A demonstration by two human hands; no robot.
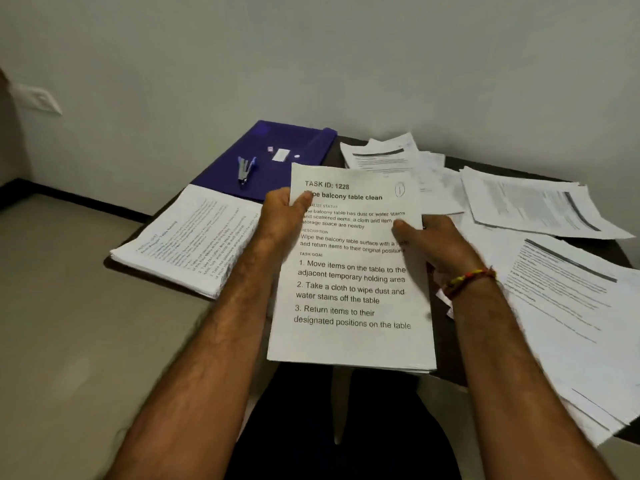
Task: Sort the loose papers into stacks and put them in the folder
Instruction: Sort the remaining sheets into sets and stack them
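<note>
I hold a thin stack of printed sheets [351, 282], its top page headed "TASK ID: 1228", lifted above the table's near edge. My left hand [281, 216] grips its upper left edge, thumb on the page. My right hand [433, 242] holds the right edge, thumb on top and fingers hidden behind the paper. A squared stack of papers [188, 239] lies at the left of the table. The closed blue folder [304, 140] lies at the back. Loose papers [530, 206] are spread over the right side.
A stapler [245, 169] and a small white slip [280, 155] lie on the folder. The dark table [445, 327] stands against a pale wall. More loose sheets [581, 306] overhang the table's right front edge. Tiled floor lies to the left.
</note>
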